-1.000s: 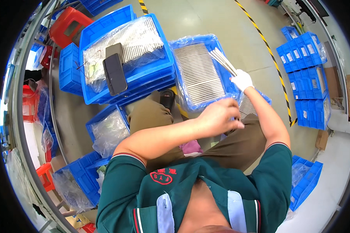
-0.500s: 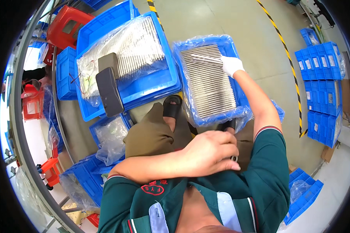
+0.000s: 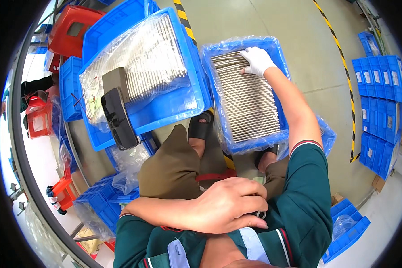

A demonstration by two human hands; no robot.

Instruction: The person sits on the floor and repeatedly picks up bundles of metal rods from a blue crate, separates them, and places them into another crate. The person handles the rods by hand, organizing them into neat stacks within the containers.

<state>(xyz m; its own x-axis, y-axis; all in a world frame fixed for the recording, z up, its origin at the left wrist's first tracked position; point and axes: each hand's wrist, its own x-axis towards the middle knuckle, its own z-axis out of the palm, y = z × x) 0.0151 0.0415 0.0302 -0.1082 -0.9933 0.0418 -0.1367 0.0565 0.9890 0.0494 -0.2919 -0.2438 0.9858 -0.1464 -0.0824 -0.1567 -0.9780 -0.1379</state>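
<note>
My right hand (image 3: pixel 257 61), in a white glove with a bare thumb tip, rests over the far end of a row of thin silvery metal tubes (image 3: pixel 248 102). Its fingers and thumb close around the right ends of a few tubes, which lie slightly askew. The row fills a blue plastic bin (image 3: pixel 282 58) lined with clear film. Close to my chest, my bare left hand (image 3: pixel 236 203) is curled closed. A round, hollow metal end (image 3: pixel 261 215) pokes out by its thumb; the remainder of that tube is hidden in the fist.
On the left, a larger blue crate (image 3: pixel 196 85) holds film-wrapped tubes (image 3: pixel 156 53), with a dark phone-like device (image 3: pixel 119 118) over it. A red stool (image 3: pixel 73 29) stands behind. Blue bins (image 3: pixel 379 107) are stacked at right. Striped tape (image 3: pixel 339 58) marks the floor.
The tubes that my right hand held slantwise above the row now lie down on it, and that hand has shifted slightly left and farther away. My left hand has come nearer my chest.
</note>
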